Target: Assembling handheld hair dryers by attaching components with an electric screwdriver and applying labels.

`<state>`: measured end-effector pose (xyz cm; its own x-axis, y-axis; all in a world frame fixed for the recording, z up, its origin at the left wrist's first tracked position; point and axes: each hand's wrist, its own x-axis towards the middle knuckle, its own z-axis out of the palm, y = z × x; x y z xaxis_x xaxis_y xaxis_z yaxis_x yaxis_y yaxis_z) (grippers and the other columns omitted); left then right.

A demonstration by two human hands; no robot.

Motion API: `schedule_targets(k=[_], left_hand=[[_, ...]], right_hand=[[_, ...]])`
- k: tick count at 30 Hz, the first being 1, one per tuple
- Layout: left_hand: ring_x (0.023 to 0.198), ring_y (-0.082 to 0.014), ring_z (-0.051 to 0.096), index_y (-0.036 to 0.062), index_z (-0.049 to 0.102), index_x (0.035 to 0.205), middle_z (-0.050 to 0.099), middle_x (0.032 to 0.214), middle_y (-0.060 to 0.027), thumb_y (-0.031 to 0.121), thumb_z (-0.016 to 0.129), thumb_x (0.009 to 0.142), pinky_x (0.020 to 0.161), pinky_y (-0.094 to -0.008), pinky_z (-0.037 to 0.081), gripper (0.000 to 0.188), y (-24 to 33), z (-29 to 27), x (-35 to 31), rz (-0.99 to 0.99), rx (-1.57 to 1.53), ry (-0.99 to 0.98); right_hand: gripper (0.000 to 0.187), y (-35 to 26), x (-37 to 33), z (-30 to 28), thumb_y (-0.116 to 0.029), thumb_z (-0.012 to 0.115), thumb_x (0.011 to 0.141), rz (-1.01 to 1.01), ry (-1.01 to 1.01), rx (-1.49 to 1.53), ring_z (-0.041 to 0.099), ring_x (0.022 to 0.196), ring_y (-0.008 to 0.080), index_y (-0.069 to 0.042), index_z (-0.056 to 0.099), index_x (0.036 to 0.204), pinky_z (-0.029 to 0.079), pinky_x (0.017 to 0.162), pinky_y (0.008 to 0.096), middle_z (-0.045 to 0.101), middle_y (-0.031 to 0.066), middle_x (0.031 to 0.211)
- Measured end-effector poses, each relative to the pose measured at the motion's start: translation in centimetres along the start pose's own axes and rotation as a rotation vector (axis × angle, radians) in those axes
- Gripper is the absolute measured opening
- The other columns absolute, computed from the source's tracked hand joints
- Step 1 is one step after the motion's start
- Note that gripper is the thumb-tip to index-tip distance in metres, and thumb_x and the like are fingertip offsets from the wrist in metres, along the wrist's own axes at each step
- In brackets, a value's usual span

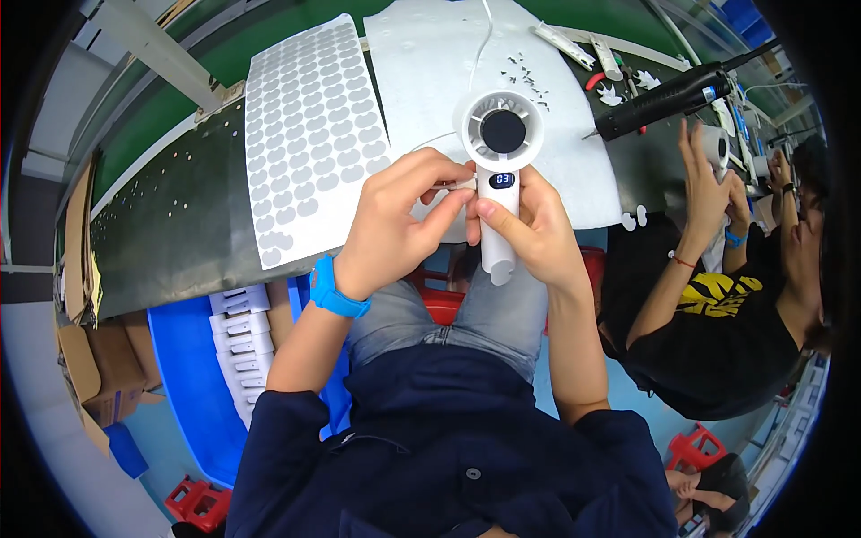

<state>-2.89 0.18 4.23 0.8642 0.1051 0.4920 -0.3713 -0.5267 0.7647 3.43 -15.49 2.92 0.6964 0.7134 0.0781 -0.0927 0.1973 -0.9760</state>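
A white handheld fan (501, 220) with a round head, a black centre disc and a small lit display stands in front of me over the table's near edge. My right hand (535, 224) is closed around its handle, with the thumb across the front below the display. At the handle's left side, my left hand (414, 202) pinches a small white cable plug (464, 184) between thumb and fingertips. The plug's tip meets the handle's side, but I cannot tell whether it is inserted. A thin white cable (435, 143) runs behind the fan head.
A sheet of grey oval stickers (314, 125) lies left on the dark table (170, 215). White foam sheeting (421, 63) carries small dark bits. A black electric screwdriver (664, 100) lies right, near a co-worker's hands (704, 179). Below left, a blue bin (184, 359) holds white parts (242, 345).
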Motion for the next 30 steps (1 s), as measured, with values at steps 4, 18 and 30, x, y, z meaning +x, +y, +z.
schedule_targets(k=[4,18,30], left_hand=[[0.062,-0.0130,0.050,-0.0013,0.063,0.088,0.060,0.078,-0.0072,0.000,0.064,0.075,0.056,-0.0238,0.041,0.013,-0.3,0.1,-0.1,0.003,0.007,-0.006],[0.069,-0.0158,0.054,0.0005,0.063,0.089,0.061,0.081,-0.0073,-0.001,0.063,0.074,0.057,-0.0250,0.038,0.016,-0.9,-1.2,-0.6,0.054,0.072,-0.104],[0.069,-0.0209,0.056,0.0019,0.065,0.098,0.059,0.078,-0.0098,-0.010,0.058,0.070,0.064,-0.0290,0.043,0.031,-1.4,-3.2,-2.3,0.095,0.223,-0.001]], right_hand=[[0.035,0.3,0.1,-0.3,-0.010,0.053,0.089,-0.007,-0.050,-0.006,0.058,0.070,0.0135,0.007,0.043,0.118,0.048,0.065,0.0256,0.059,0.0102,0.087],[0.044,3.8,-1.4,0.4,-0.033,0.034,0.096,0.130,-0.067,0.805,0.054,0.077,0.0234,0.005,0.045,0.115,0.045,0.069,0.0346,0.056,0.0170,0.099],[0.039,3.7,-1.2,2.1,-0.031,0.036,0.097,0.092,0.003,0.715,0.056,0.077,0.0224,0.005,0.049,0.106,0.047,0.070,0.0330,0.057,0.0181,0.095]])
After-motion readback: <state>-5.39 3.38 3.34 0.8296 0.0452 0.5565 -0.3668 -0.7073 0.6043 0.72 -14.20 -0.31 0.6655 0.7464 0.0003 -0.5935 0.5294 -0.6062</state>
